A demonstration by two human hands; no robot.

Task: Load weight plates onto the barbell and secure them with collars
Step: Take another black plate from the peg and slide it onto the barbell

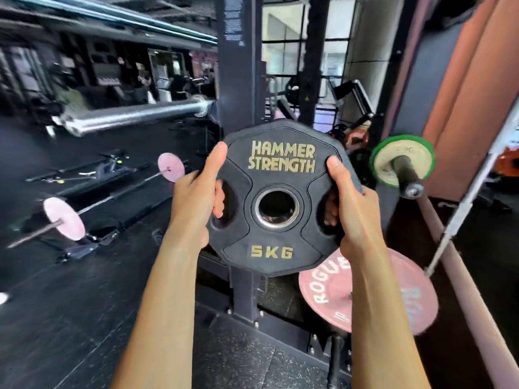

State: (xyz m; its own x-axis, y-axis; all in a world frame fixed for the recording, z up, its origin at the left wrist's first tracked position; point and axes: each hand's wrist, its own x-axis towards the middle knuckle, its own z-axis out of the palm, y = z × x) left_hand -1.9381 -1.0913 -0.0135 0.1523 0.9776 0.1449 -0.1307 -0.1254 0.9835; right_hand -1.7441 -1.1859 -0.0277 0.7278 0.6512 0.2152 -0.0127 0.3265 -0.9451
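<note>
Both hands, left [196, 192] and right [351, 209], clamp the black 5KG plate [280, 161], hiding the rack upright [238, 80] behind.

Daylight comes from the windows [292, 46] at the top centre, which are blown out to white. The rest of the gym is dim, the black floor [70, 318] nearly featureless. Motion blur smears the left side, streaking the chrome barbell sleeve [134, 116]. The black plate [280, 161] at centre is sharp, its gold lettering crisp. Wide-angle distortion bends lines toward the edges
</note>
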